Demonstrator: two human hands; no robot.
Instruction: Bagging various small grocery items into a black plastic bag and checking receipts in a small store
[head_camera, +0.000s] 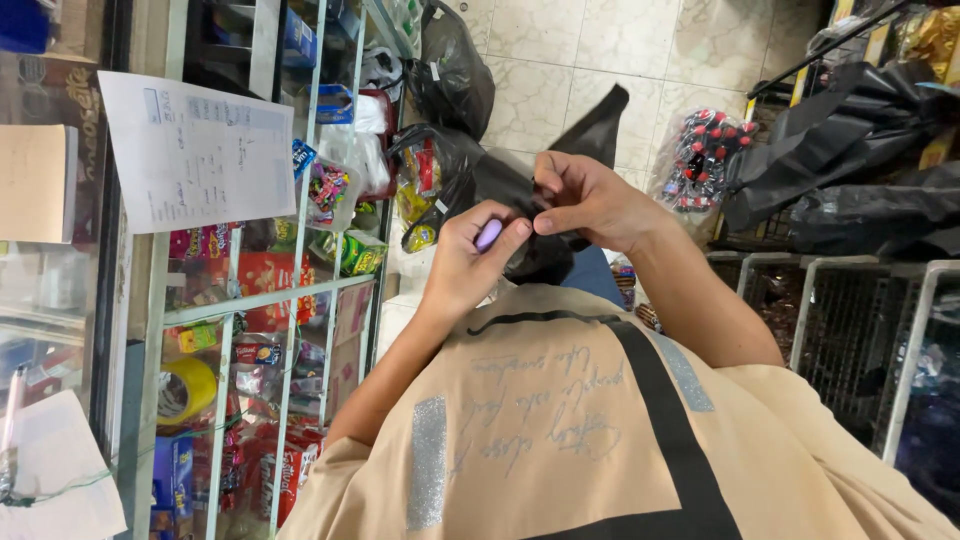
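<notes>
Small lilac object (488, 235) being bagged in a black plastic bag (545, 190), held at chest height over the tiled floor (590, 50).
Left hand (470, 265) grasps the object; right hand (590, 200) pinches the bag's rim, which probably needs spreading wider. Glass snack shelves (270, 300) stand just beside.

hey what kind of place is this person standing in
Probably a small grocery or snack shop: a glass display case packed with colourful snack packets, wire racks, and bagged goods on the tiled floor.
</notes>
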